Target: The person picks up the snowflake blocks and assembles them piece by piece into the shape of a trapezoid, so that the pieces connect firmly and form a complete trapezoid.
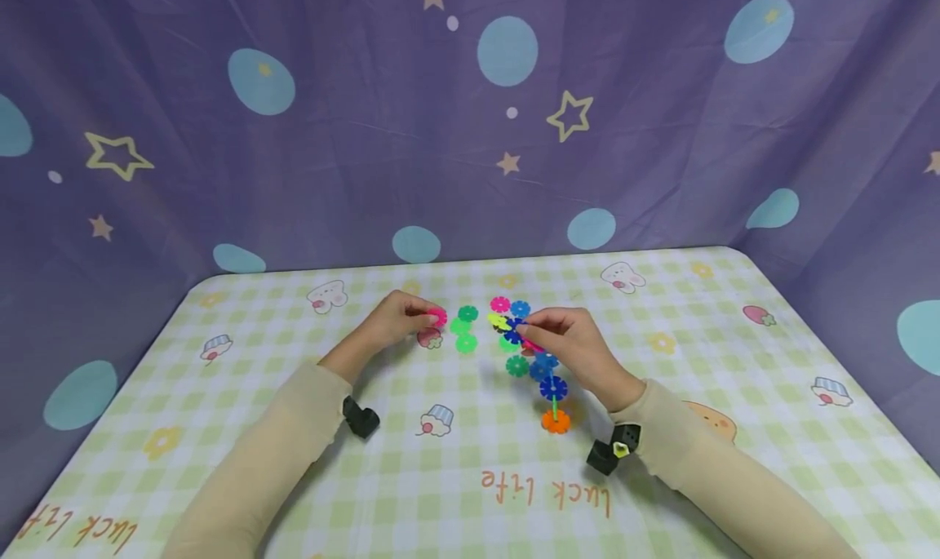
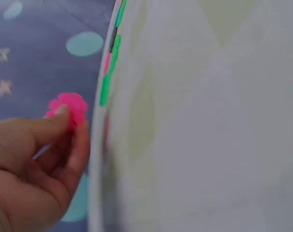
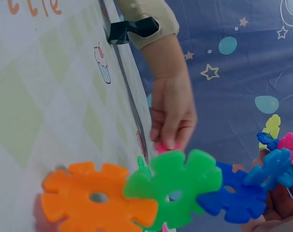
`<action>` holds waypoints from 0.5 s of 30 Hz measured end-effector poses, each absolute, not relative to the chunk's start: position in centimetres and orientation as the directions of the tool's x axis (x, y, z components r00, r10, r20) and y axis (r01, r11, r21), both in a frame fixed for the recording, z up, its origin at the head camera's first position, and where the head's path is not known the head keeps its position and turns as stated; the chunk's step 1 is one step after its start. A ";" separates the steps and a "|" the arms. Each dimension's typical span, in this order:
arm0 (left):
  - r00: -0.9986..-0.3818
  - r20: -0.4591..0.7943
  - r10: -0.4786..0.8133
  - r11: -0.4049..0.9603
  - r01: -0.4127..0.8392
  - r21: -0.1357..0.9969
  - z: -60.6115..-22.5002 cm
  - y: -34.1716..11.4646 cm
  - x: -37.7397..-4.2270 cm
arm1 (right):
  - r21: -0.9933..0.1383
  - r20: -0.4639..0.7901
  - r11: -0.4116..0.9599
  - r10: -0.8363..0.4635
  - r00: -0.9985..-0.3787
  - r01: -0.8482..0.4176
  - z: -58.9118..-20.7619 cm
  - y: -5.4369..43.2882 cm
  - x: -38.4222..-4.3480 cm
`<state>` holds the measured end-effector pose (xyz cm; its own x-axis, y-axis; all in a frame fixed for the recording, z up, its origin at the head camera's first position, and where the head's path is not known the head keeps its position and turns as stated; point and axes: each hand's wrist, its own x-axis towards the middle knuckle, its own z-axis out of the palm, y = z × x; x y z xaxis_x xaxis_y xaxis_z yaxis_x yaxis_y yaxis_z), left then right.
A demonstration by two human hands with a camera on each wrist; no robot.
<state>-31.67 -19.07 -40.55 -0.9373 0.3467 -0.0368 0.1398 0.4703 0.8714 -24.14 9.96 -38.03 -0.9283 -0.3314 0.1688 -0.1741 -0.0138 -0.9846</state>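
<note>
My left hand (image 1: 392, 322) pinches a single pink snowflake disc (image 1: 438, 316) between thumb and fingers, raised over the table; the left wrist view shows its notched rim (image 2: 76, 106). My right hand (image 1: 576, 347) holds a chain of interlocked snowflake discs by its upper part. From that grip the chain runs down through a dark blue disc (image 1: 554, 388) and a bright green disc (image 3: 178, 174) to an orange disc (image 3: 74, 193) at the lower end. A yellow disc (image 1: 500, 321) sticks out at the chain's top, by the right fingertips. The right fingers partly hide the middle discs.
Between the hands lie several loose discs, among them a dark green disc (image 1: 467, 313) and a light green disc (image 1: 466, 343). A pink disc (image 1: 500, 304) and a blue disc (image 1: 520, 308) lie beyond the right hand. The checked tabletop (image 1: 352, 494) ends before a purple curtain (image 1: 441, 135).
</note>
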 end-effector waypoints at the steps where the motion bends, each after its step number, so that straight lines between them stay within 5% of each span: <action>1: -0.940 -0.037 0.340 0.458 0.131 0.879 -40.1 -18.8 -31.4 | -0.985 0.166 -0.006 -0.326 -0.931 -0.174 -38.0 10.0 -24.1; 9: -0.969 0.066 0.237 0.312 0.140 0.940 -35.6 -15.7 -27.7 | -0.977 0.202 0.008 -0.255 -0.945 -0.212 -37.8 9.7 -23.7; 15: -0.944 0.145 0.297 0.203 0.211 0.956 -33.9 -14.2 -25.5 | -0.968 0.239 0.020 -0.240 -0.941 -0.250 -37.0 9.9 -23.3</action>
<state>-25.51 -14.16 -33.88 -0.9437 0.2973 0.1453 0.2113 0.2034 0.9560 -23.32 9.94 -37.02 -0.9411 -0.2396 0.2385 -0.2503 0.0196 -0.9680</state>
